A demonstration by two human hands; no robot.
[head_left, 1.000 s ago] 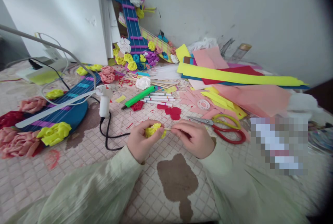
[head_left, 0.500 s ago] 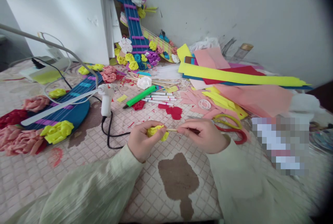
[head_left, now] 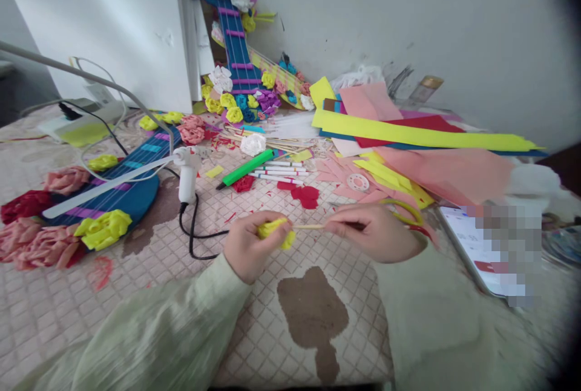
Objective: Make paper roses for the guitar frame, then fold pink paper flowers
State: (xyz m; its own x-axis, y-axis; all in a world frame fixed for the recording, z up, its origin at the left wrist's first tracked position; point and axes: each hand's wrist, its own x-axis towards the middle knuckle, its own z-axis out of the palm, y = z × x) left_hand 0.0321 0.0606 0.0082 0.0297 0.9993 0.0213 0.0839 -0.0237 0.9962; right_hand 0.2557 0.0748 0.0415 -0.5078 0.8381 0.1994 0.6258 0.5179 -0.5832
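My left hand (head_left: 254, 246) is closed around a crumpled yellow paper flower (head_left: 287, 238), much of it hidden by the fingers. A thin wooden stick (head_left: 309, 227) runs sideways from the flower to my right hand (head_left: 374, 232), which pinches its other end between thumb and fingers. Whether the stick's left end sits inside the flower or behind it is hidden. Just behind my right hand lie scissors with yellow and red handles (head_left: 411, 214), partly covered by that hand. Both hands are above the quilted tablecloth (head_left: 254, 330).
A white glue gun (head_left: 186, 176) with a black cord stands left of my hands. Beyond it lies a blue paper guitar (head_left: 145, 188) with paper flowers. Markers (head_left: 281, 172), a green pen (head_left: 247, 169) and coloured paper sheets (head_left: 426, 131) lie behind. A phone (head_left: 472, 252) is at right.
My right hand has moved to the right, away from my left hand, and more of the stick shows between them. My left hand still holds the yellow flower in nearly the same place.
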